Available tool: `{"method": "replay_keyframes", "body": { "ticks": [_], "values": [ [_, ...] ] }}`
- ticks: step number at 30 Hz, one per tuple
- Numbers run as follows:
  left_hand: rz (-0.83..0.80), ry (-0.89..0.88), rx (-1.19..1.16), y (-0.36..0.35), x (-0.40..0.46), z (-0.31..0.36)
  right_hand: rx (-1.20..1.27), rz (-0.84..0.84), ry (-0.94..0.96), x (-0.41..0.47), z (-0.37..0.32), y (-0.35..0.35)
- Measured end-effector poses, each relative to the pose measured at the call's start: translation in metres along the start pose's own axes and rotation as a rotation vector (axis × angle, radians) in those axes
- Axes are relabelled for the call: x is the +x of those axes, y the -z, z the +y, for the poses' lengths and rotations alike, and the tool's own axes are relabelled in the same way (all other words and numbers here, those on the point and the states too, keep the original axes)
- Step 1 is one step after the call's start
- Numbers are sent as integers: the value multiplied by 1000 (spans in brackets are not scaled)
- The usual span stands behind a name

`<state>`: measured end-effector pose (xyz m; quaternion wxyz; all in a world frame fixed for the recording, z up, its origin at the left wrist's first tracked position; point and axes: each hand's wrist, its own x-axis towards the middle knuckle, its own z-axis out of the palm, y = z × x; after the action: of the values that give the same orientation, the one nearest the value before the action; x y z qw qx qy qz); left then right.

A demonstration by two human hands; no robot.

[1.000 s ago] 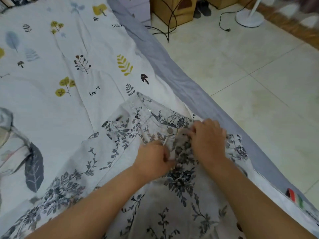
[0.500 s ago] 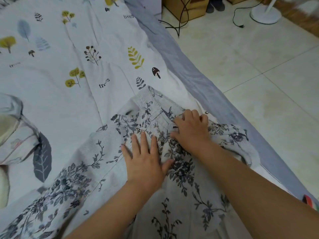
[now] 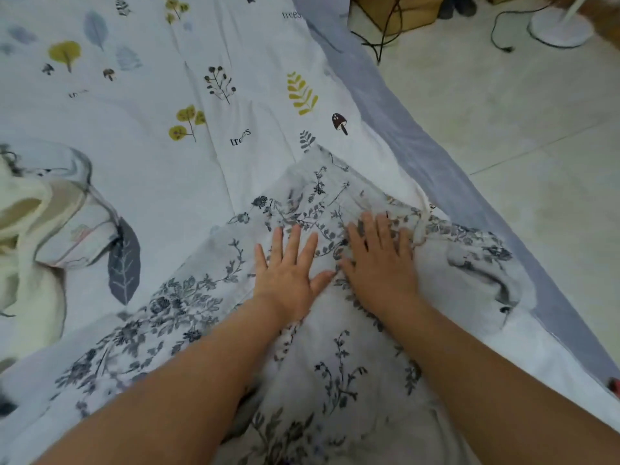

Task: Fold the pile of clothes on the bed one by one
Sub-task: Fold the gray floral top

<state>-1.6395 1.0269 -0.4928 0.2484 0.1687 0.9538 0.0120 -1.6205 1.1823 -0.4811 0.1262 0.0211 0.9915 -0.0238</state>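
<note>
A white garment printed with grey-blue flowers (image 3: 188,307) lies spread on the bed, its far corner near the bed's right edge. My left hand (image 3: 288,270) lies flat on it, fingers straight and spread. My right hand (image 3: 379,260) lies flat beside it, thumbs almost touching, pressing the cloth near its upper edge. A bunched fold of the garment (image 3: 483,263) sits to the right of my right hand. More clothes (image 3: 37,226), cream and leaf-printed, lie piled at the left.
The bed sheet (image 3: 167,95) is white with leaf and mushroom prints, with a grey border (image 3: 419,146) along its right edge. Beyond it is tiled floor (image 3: 503,112), cardboard boxes (image 3: 396,11), black cables (image 3: 382,41) and a white fan base (image 3: 560,28).
Both hands were pinching the cloth near its upper edge; the left opened flat first, then the right. Now both press flat on the garment.
</note>
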Motion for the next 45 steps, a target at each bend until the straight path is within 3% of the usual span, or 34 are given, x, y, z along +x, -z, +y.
{"method": "replay_keyframes", "body": {
  "ticks": [1,3,6,9,13,18,21,25,29,33,36,39,42,45],
  "values": [
    [-20,-27,-28,7,-2,0,-5,-102,-9,-2,3,-4],
    [29,-69,-72,21,-13,-4,50,-135,-40,-1,4,2],
    [274,-102,-184,30,-63,-17,166,-70,-44,-11,-17,29],
    [443,-121,-286,20,-127,-37,235,38,79,-47,-48,52],
    [420,35,-284,2,-193,-70,313,-7,205,-100,-100,57],
    [510,234,-198,-11,-261,-126,301,-10,348,-152,-183,42],
    [435,336,-137,-25,-307,-167,316,-143,464,-175,-229,40],
    [262,456,-51,-48,-358,-215,119,-99,601,-190,-286,34],
    [154,475,-230,-64,-386,-254,-14,-76,647,-186,-325,34],
    [311,450,-510,-29,-392,-284,225,96,592,-181,-330,58],
    [439,391,-735,23,-398,-297,392,135,563,-174,-322,92],
    [508,341,-937,82,-409,-307,640,298,535,-167,-317,143],
    [618,294,-880,122,-412,-317,824,374,496,-162,-323,172],
    [836,421,-487,114,-390,-322,837,406,401,-148,-334,169]
  ]
}}
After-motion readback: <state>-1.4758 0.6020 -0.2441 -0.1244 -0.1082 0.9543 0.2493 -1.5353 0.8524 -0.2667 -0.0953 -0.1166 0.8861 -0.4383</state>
